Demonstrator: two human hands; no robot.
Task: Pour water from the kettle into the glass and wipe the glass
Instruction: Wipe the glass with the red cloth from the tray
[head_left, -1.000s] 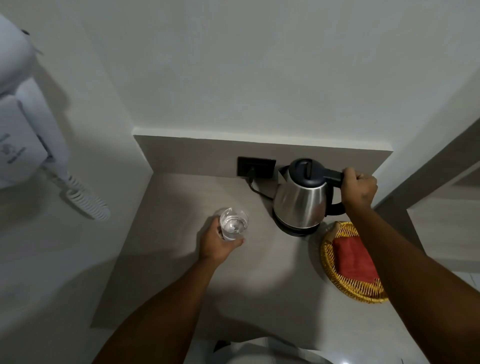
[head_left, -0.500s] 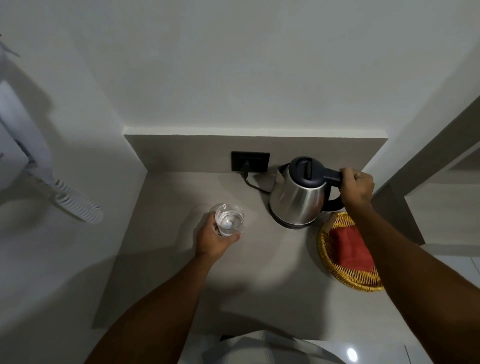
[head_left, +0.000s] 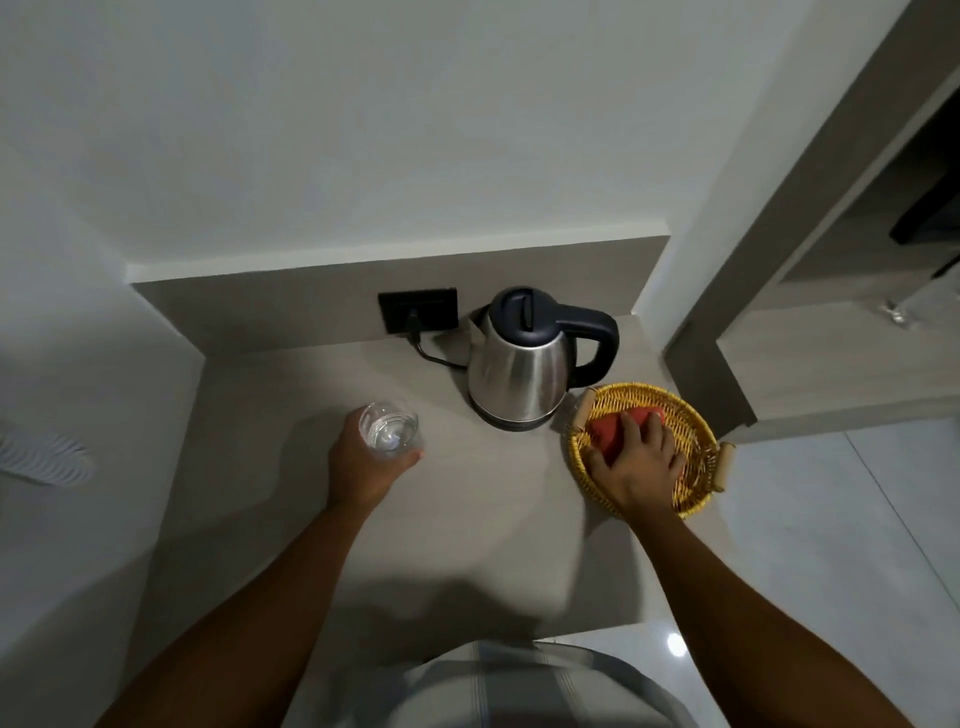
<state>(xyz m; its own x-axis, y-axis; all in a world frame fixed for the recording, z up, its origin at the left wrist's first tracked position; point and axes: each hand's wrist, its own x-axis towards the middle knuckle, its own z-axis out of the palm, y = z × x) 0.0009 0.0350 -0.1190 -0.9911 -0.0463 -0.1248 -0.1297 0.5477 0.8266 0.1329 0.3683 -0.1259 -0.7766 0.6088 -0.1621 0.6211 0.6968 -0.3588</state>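
A steel kettle (head_left: 519, 374) with a black lid and handle stands on its base at the back of the grey counter (head_left: 467, 519), with no hand on it. Left of it is a clear glass (head_left: 388, 427) holding some water, upright on the counter, and my left hand (head_left: 363, 465) is wrapped around its near side. At the right, my right hand (head_left: 636, 460) lies inside a yellow wicker basket (head_left: 691, 415), fingers spread over a red cloth (head_left: 615, 428) and curling onto it.
A black wall socket (head_left: 418, 310) with the kettle's cord plugged in sits behind the kettle. Walls close the counter at the left and back. A white coiled cord (head_left: 41, 457) hangs on the left wall. The right opens to a doorway and tiled floor.
My right hand let go of the kettle handle and dropped into the basket onto the red cloth. The kettle stands on its base. My left hand stays on the glass.
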